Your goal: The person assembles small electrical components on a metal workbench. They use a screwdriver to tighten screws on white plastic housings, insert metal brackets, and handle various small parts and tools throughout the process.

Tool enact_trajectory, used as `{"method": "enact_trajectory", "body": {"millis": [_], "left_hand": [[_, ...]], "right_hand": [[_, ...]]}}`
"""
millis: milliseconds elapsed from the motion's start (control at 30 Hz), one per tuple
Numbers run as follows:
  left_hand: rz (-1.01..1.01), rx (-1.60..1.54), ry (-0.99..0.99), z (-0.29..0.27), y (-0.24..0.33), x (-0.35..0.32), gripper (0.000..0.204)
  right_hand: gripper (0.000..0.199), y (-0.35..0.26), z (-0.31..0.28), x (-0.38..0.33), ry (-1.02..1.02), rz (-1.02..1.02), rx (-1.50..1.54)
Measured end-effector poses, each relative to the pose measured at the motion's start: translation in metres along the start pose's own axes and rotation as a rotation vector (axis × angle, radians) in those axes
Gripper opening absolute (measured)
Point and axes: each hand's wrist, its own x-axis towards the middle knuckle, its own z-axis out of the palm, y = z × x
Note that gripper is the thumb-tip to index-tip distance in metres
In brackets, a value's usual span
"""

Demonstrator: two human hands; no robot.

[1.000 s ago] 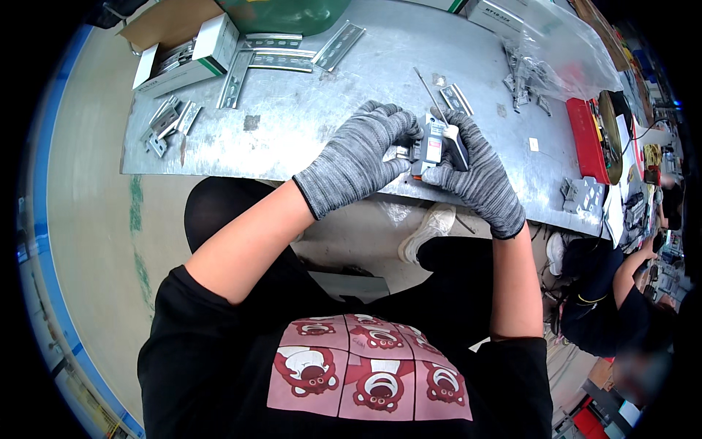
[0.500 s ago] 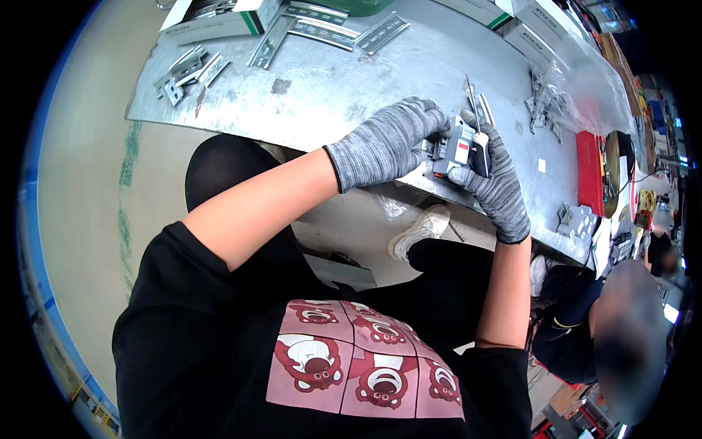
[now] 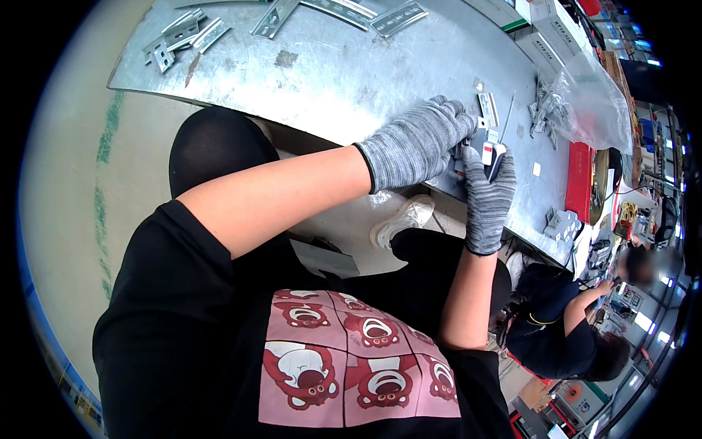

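I've got my R hand (image 3: 489, 194) curled snug round the grey block (image 3: 487, 152) near the table's (image 3: 329, 91) front edge, w/ the screwdriver (image 3: 499, 150) tucked alongside, shaft pointing away, prob so one grip carries both; my L hand (image 3: 420, 143) has fingers bent at the block's left side, likely bracing it, tho can't tell if they pinch anything; short rail (image 3: 488, 108) lies just beyond, apparently w/in reach.
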Motion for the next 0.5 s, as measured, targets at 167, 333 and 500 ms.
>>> {"method": "enact_trajectory", "body": {"millis": [167, 333, 500], "left_hand": [[-0.041, -0.008, 0.006, 0.006, -0.004, -0.001, 0.048], [-0.076, -0.008, 0.017, 0.0, 0.0, -0.003, 0.045], [-0.036, 0.005, 0.022, -0.003, 0.001, -0.001, 0.043]], "right_hand": [[0.033, -0.002, 0.003, 0.001, -0.003, -0.011, -0.048], [0.036, -0.007, -0.001, 0.001, -0.056, 0.087, -0.049], [0.036, -0.007, -0.003, 0.002, -0.066, 0.052, -0.096]]}}
